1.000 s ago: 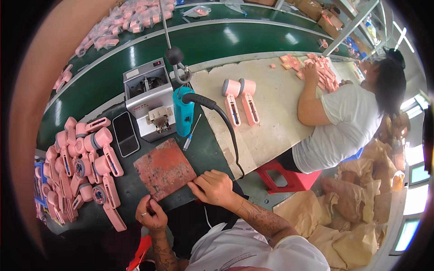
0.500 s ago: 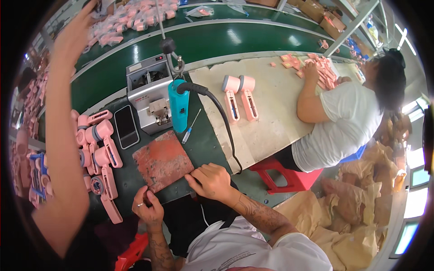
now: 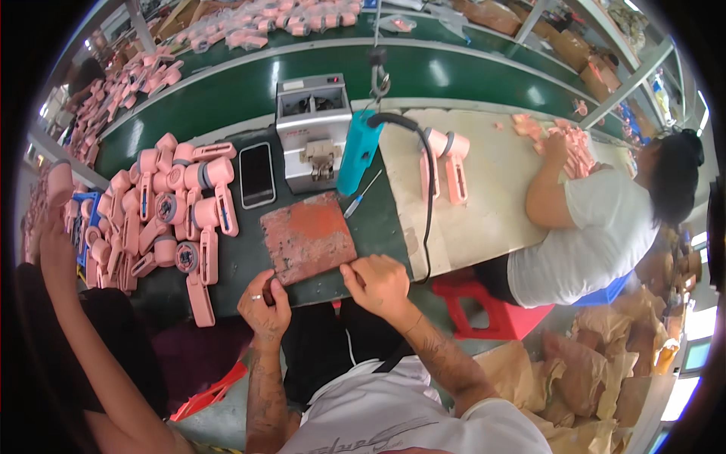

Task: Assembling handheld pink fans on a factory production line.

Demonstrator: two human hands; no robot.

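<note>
A worn reddish square mat (image 3: 308, 236) lies on the dark green bench top in front of me. My left hand (image 3: 265, 309), with a ring on one finger, has its thumb and forefinger at the mat's near left corner. Fingers curled, my right hand (image 3: 380, 286) presses its thumb to the near right corner. Beyond the mat stands a silver screw feeder (image 3: 314, 129). A teal electric screwdriver (image 3: 358, 155) hangs beside it on a black cable. Between that tool and the mat lies a small screwdriver (image 3: 363, 194).
Left of a phone (image 3: 257, 175) is a heap of pink housings with handles (image 3: 166, 198). A co-worker's arm (image 3: 76, 325) reaches up at far left. Two pink housings (image 3: 456, 175) lie on the pale board; a person in white (image 3: 586, 227) handles pink pieces. Behind runs a green conveyor (image 3: 227, 102).
The view has turned left, so the bench sits farther right in it. The left co-worker's arm, raised across the view before, is now lower at the far left. My hands stay at the mat.
</note>
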